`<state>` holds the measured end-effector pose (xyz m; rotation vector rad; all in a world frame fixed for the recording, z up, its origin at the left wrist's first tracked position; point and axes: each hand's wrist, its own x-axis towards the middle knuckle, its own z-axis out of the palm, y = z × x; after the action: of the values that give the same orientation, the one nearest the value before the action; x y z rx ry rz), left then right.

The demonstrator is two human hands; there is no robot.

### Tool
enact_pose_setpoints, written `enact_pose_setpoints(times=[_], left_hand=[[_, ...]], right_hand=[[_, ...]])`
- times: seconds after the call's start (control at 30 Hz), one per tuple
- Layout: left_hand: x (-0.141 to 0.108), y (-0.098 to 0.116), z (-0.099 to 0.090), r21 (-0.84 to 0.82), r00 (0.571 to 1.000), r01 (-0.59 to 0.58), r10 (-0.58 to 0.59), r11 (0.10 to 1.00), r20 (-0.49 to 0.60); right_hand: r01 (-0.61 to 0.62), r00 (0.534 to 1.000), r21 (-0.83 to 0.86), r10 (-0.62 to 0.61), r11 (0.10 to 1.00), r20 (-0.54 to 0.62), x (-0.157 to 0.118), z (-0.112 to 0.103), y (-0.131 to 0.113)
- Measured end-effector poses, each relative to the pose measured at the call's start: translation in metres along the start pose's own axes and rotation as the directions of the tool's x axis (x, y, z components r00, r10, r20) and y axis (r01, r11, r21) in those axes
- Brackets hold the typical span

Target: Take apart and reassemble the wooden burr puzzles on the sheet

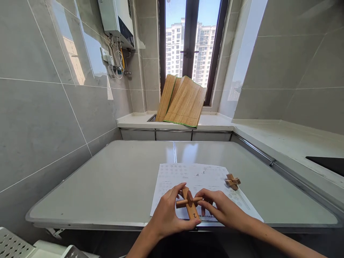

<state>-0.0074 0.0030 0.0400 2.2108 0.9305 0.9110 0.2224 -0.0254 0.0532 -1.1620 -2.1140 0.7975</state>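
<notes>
Puzzle (233, 182) lies on the paper's (185, 175) right edge

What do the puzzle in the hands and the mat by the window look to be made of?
The puzzle: probably wood, smooth with a slight sheen, going by its warm brown tone and cleanly cut bars. The mat: likely bamboo or thin wooden slats, fairly matte, judging by the fine straw-coloured lines; its green edging may be cloth.
</notes>
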Motion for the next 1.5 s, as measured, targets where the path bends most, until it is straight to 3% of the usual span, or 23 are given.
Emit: enact_pose_setpoints(times=[0.37, 1.03, 1.5], left_hand=[[0.004, -0.025, 0.011, -0.014, 1.0, -0.025, 0.025, 1.0, 0.015], [0.0, -0.033, 0.011, -0.159, 0.984, 0.119, -0.096, 0.98, 0.148], [0.009, -0.027, 0.008, -0.142, 0.985, 0.117, -0.097, 0.983, 0.141]], right_hand=[[0.028, 0.998, -0.323, -0.008, 0.946, 0.063, 0.007, 0.006, 0.02], [0.018, 0.995, -0.354, 0.017, 0.935, 0.096, 0.01, 0.016, 0.036], [0.012, 0.996, -0.364, 0.022, 0.931, 0.091, 0.002, 0.014, 0.042]])
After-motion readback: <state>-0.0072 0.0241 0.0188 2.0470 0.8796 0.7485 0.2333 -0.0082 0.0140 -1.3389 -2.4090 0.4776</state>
